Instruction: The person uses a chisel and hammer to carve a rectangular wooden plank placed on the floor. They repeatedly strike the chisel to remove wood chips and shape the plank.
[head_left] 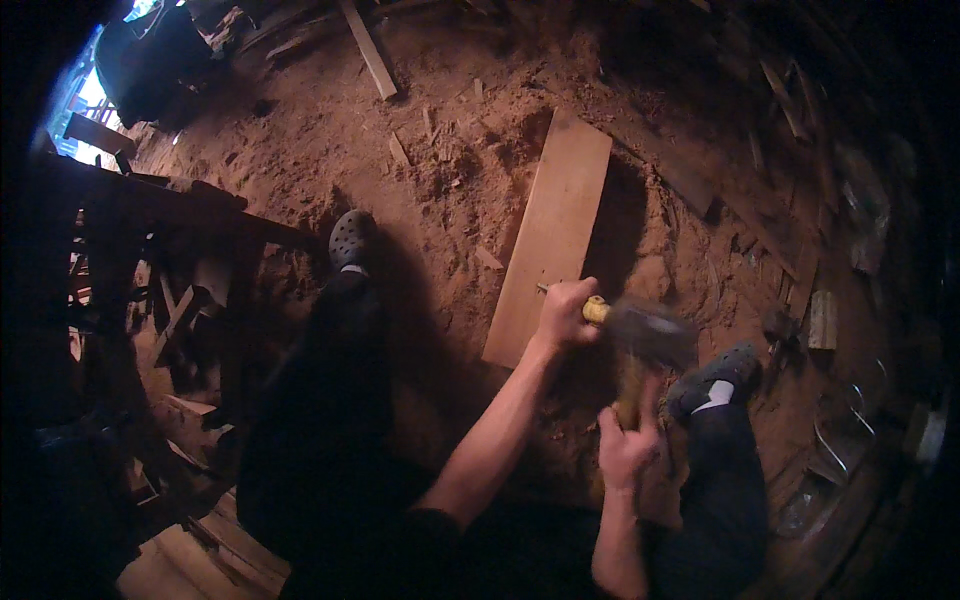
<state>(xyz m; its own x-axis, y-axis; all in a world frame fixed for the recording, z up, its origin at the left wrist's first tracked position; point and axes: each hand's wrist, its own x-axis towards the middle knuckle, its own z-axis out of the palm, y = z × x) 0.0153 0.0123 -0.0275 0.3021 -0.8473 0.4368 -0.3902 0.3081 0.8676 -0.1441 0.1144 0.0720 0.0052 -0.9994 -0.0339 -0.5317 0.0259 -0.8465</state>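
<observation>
A pale wooden board (556, 205) slants away from me on the ground, with small marks on its near half. My left hand (566, 312) is closed around a chisel, above the board's right side. The chisel's yellow handle end (596, 309) sticks out to the right of the fist, and a short tip pokes out on the left. In my right hand (628, 447) is a hammer, gripped by its wooden handle (630, 388). The dark hammer head (652, 332), smeared by motion, is close to the chisel's handle end; whether they touch I cannot tell.
Reddish-brown sawdust and chips (440, 165) cover the ground. My shoes (353, 240) stand on both sides of the board. A narrow wood strip (370, 52) lies farther off. Dark wooden framework (200, 210) and offcuts are at the left, and a small wood block (822, 320) is at the right.
</observation>
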